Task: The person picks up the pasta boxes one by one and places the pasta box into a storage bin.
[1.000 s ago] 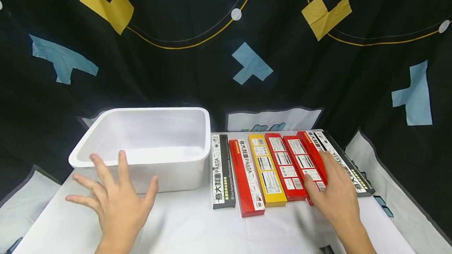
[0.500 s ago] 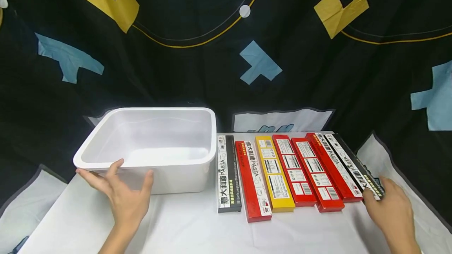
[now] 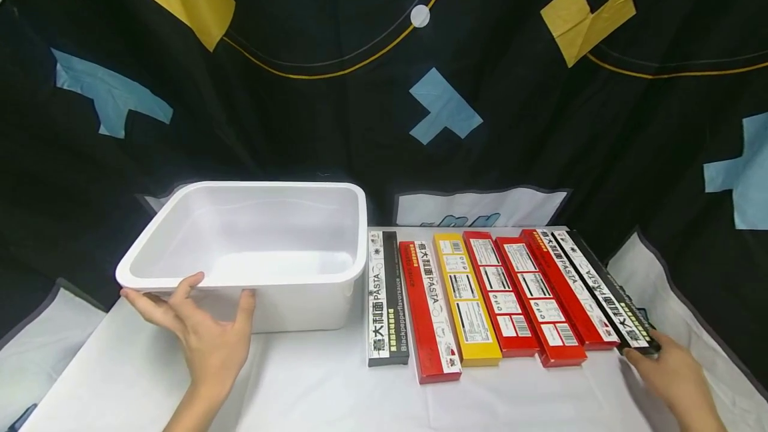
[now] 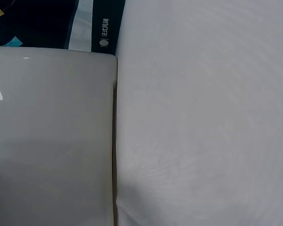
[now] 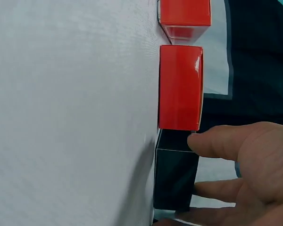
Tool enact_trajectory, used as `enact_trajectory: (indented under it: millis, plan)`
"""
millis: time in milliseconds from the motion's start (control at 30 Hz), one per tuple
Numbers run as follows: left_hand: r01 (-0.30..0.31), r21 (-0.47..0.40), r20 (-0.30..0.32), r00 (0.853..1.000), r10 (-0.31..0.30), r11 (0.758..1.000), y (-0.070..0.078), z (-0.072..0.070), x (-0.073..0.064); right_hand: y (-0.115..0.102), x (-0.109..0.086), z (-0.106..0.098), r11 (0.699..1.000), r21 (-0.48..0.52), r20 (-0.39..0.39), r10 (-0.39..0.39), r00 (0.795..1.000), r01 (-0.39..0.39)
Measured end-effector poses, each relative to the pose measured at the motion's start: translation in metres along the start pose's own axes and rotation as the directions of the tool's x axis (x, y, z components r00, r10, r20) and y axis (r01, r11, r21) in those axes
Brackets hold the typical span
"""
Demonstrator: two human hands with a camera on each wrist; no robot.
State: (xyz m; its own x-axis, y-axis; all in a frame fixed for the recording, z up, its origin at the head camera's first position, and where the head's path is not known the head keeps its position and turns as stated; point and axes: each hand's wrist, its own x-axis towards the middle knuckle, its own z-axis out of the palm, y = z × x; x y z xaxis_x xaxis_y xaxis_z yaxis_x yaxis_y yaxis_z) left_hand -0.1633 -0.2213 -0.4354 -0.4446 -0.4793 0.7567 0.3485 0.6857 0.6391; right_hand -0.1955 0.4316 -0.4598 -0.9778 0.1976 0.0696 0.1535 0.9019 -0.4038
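Note:
A deep white plastic bin (image 3: pixel 300 309) stands at the left. My left hand (image 3: pixel 210 345) is at its near wall, fingers spread, with fingertips at the rim. The left wrist view is filled mostly by the bin's smooth side (image 4: pixel 52 132) and white tablecloth. Far to the right, my right hand (image 3: pixel 678 372) grips the near end of a black pasta box (image 3: pixel 609 289). In the right wrist view its thumb (image 5: pixel 221 141) lies along one side of the box's dark end (image 5: pixel 176 179), with other fingers on the opposite side. A red pasta box (image 3: pixel 570 292) lies right alongside.
Between bin and right hand, several more pasta boxes lie in a row: a black one (image 3: pixel 396 305), a red one (image 3: pixel 417 325), a yellow one (image 3: pixel 456 259) and red ones (image 3: pixel 549 335). A dark curtain (image 3: pixel 336 132) hangs behind the table (image 3: pixel 336 379).
My right hand has moved right from over the red boxes to the black box's near end and taken hold there. My left hand has come to the bin's rim.

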Motion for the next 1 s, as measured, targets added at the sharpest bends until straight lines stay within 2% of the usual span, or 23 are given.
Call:
enact_trajectory:
  millis: [133,267,467,600,900,1000]
  plan:
    - [-0.023,0.019,-0.007,1.000,0.023,1.000,-0.003,0.000,0.000,0.003,0.008,-0.001,0.999,0.011,0.039,0.041,0.998,-0.041]
    - [-0.034,0.020,-0.015,0.999,0.034,0.999,-0.005,0.000,0.001,0.002,0.013,0.000,0.993,0.019,0.049,0.120,0.992,-0.121]
    - [-0.016,0.012,-0.006,1.000,0.016,1.000,-0.005,0.001,0.001,-0.004,0.010,-0.001,0.978,0.059,-0.051,0.204,0.978,-0.201]
    - [-0.015,-0.002,-0.015,1.000,0.015,1.000,-0.003,0.003,0.003,-0.016,0.006,-0.006,0.948,0.147,-0.127,0.302,0.945,-0.283]
    - [-0.018,-0.002,-0.039,0.999,0.018,1.000,-0.002,0.004,0.004,-0.054,-0.003,-0.031,0.889,0.253,-0.261,0.442,0.858,-0.381]
    - [-0.015,-0.002,-0.043,0.999,0.015,1.000,-0.002,0.005,0.003,-0.064,-0.007,-0.042,0.891,0.250,-0.293,0.443,0.847,-0.379]
